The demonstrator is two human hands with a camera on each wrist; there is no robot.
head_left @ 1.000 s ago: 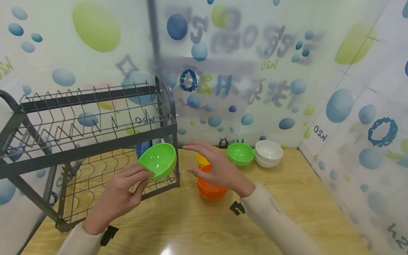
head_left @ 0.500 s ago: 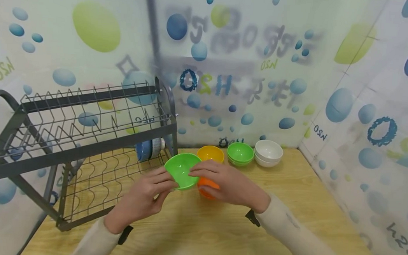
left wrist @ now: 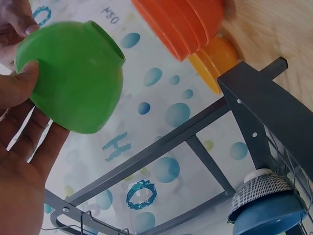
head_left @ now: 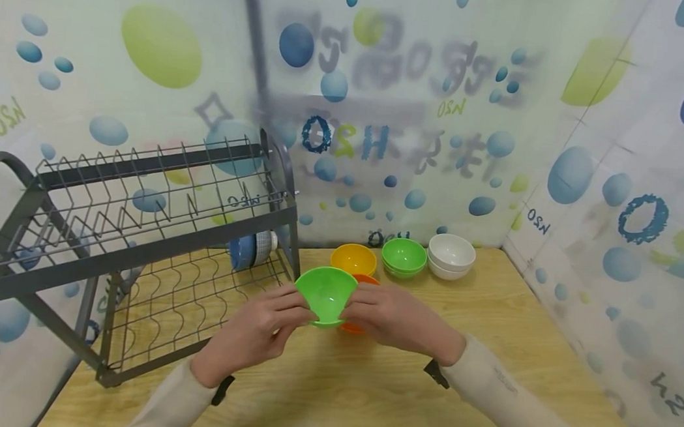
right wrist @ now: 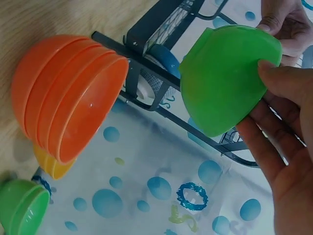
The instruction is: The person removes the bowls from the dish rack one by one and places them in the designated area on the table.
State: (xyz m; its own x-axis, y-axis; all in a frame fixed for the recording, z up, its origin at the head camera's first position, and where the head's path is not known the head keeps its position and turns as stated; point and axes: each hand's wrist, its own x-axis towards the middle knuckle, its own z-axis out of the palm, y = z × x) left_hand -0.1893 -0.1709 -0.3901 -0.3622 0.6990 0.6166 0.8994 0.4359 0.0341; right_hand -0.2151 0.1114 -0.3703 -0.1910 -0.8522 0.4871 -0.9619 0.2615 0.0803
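Observation:
A single bright green bowl (head_left: 326,294) is held in the air above the table, its inside tipped toward the head camera. My left hand (head_left: 261,329) pinches its left rim, thumb on the outside wall in the left wrist view. On the opposite side my right hand (head_left: 397,321) pinches the rim, with its thumb against the green outer wall (right wrist: 225,81) in the right wrist view. Just behind the held bowl stands a stack of orange bowls (right wrist: 68,98), partly hidden by the bowl and my right hand in the head view.
Left stands a dark two-tier dish rack (head_left: 140,243), with a blue bowl (head_left: 242,253) and a patterned bowl (head_left: 263,246) on its lower tier. Along the wall sit yellow bowls (head_left: 353,258), stacked green bowls (head_left: 404,256) and stacked white bowls (head_left: 451,256) on the wooden table (head_left: 475,339).
My left hand has carried the green bowl rightward, from beside the rack to in front of the orange stack. My right hand has come down and taken hold of the bowl's right rim.

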